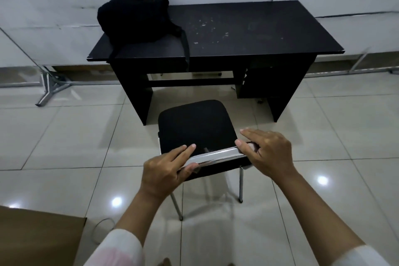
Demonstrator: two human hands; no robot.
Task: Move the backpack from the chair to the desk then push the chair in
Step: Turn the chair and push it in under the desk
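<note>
The chair stands on the tiled floor in front of the desk, its seat near the desk's front edge but not yet under it. It looks light: thin metal legs, a padded seat, a stiff chrome bar along the top of the backrest. That bar is the natural hold, though polished metal may slip under a loose palm. The left hand lies on the bar's left end, thumb beneath, fingers stretched flat and only partly closed. The right hand is on the right end, thumb on the bar, fingers spread forward; the grip looks loose, not clamped.

The backpack already sits at the desk's back left corner, soft and slumped, one strap hanging over the front edge.

The kneehole between the desk's side panels seems wide enough for the seat. The smooth floor ahead is clear, so a straight push should do, watching the dangling strap.
</note>
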